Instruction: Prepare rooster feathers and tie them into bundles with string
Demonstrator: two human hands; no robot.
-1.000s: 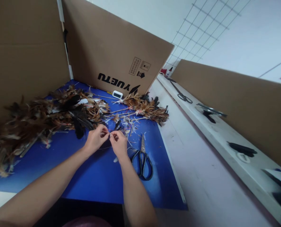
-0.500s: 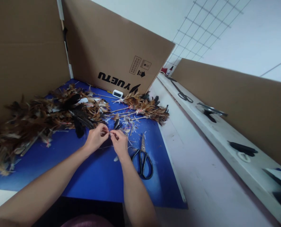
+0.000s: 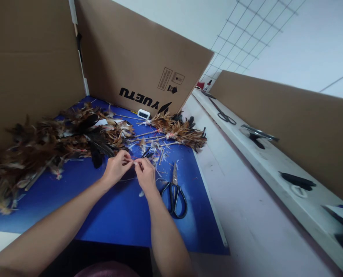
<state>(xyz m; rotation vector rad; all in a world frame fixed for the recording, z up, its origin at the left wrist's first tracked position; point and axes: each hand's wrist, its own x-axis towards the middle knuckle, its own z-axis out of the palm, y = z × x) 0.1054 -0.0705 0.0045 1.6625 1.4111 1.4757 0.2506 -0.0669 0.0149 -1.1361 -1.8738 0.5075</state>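
Blue worktop [image 3: 116,221] is lying beneath the left hand [image 3: 117,167] and right hand [image 3: 146,172], both pinching apparent thread [image 3: 133,160] mid-frame, seemingly tying; the next move is probably calling for steady tension.

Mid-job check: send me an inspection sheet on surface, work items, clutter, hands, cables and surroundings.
Surface: blue mat.
Work items: brown and black feather heap, left; feathered sticks, right rear; scissors beside the right wrist.
Clutter: pale scraps beyond the hands.
Hands: left hand and right hand pinching close together; something small between them, not identifiable.
Cables: nothing seen.
Surroundings: cardboard panel behind; ledge with tools, right.
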